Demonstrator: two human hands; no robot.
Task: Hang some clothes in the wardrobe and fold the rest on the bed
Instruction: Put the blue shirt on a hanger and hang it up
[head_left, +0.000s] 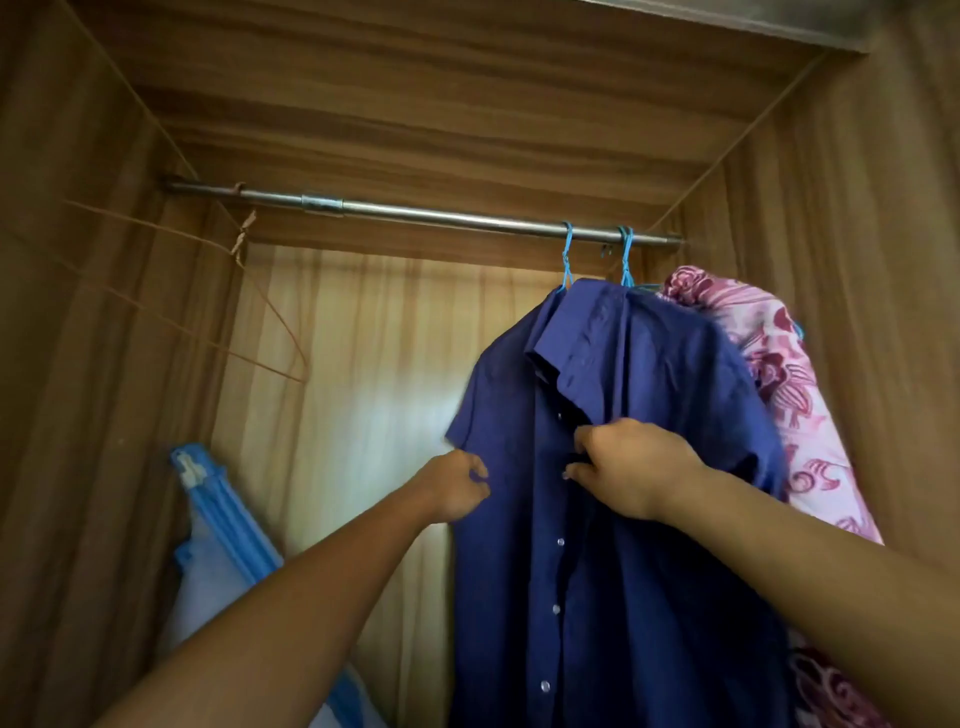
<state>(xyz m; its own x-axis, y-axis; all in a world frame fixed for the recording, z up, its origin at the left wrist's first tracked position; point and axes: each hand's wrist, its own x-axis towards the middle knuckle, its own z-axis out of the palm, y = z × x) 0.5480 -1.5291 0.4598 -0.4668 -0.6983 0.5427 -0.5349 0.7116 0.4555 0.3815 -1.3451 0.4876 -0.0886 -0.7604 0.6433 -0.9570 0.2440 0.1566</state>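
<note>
From the head camera we look up into a brown wooden wardrobe (857, 260). A shiny metal rail (415, 210) goes across it near the top, from 9 o'clock over to 2 o'clock. The blue shirt (649, 597) hangs on the rail at about 4 o'clock in the picture. It is on a light blue hanger (567, 254) whose hook goes over the rail. The shirt has short sleeves, a collar and small white buttons (560, 542) down the front. A second blue hanger (627, 254) is hooked on just to the right of the first one. Behind the shirt, at 3 o'clock, hangs a pink flowery cloth (795, 405), and it touches the shirt. The right hand (631, 467) is on the shirt's front, below the collar. Its fingers are curled in and pinch the cloth by the button line. The left hand (457, 486) is at the shirt's side edge, at 9 o'clock from the right hand, just under the sleeve. Its fingers are curled tight on that edge, though it is a bit blurry there. At 9 o'clock a thin wire hanger (291, 332) dangles by the wall. Down at 8 o'clock a blue and white plastic thing (223, 509) leans in the corner.
</note>
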